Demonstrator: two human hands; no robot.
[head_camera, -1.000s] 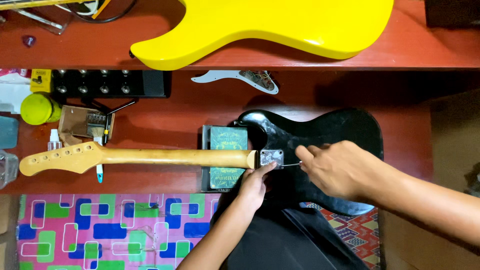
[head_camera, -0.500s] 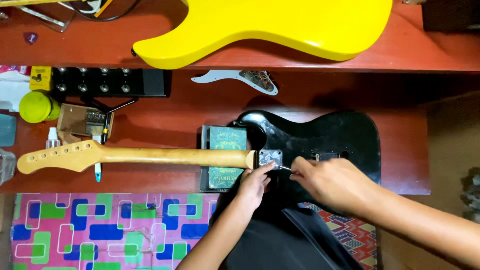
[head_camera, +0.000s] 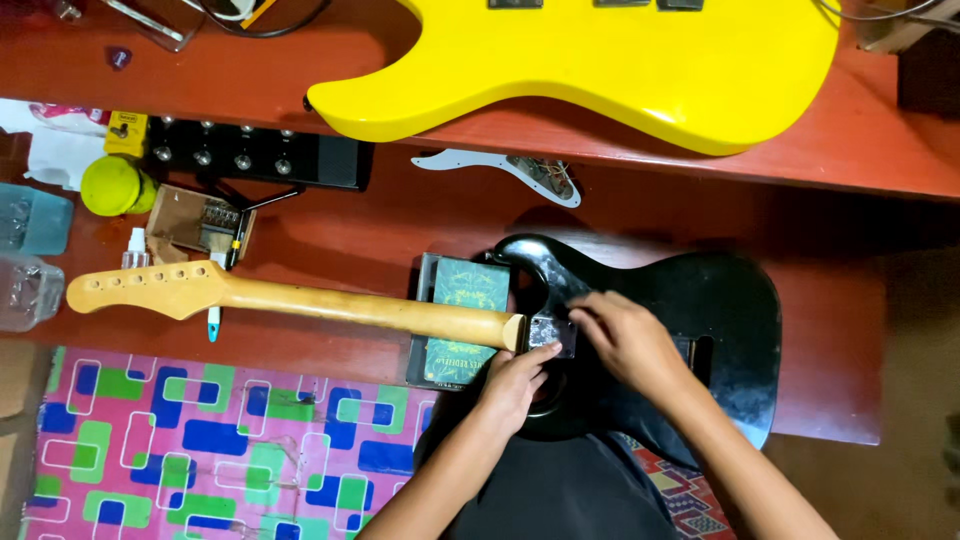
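Note:
A black guitar body (head_camera: 720, 300) lies face down on the red wooden surface (head_camera: 380, 230), with a pale wooden neck (head_camera: 300, 300) running left to its headstock. A small metal neck plate (head_camera: 550, 332) sits at the joint. My left hand (head_camera: 515, 380) grips the underside of the body at the neck heel, thumb near the plate. My right hand (head_camera: 625, 335) rests on top of the plate's right edge, fingers curled; whether it pinches something small is hidden.
A yellow guitar body (head_camera: 620, 70) lies on the raised shelf behind. A white pickguard (head_camera: 520, 170), a black pedal unit (head_camera: 260, 155), a yellow-green round object (head_camera: 112, 185), a green booklet (head_camera: 465, 315) and a patterned mat (head_camera: 200, 450) surround the work.
My right hand has slid left along the black body to the neck plate. The view has shifted slightly; my left hand stays at the neck heel.

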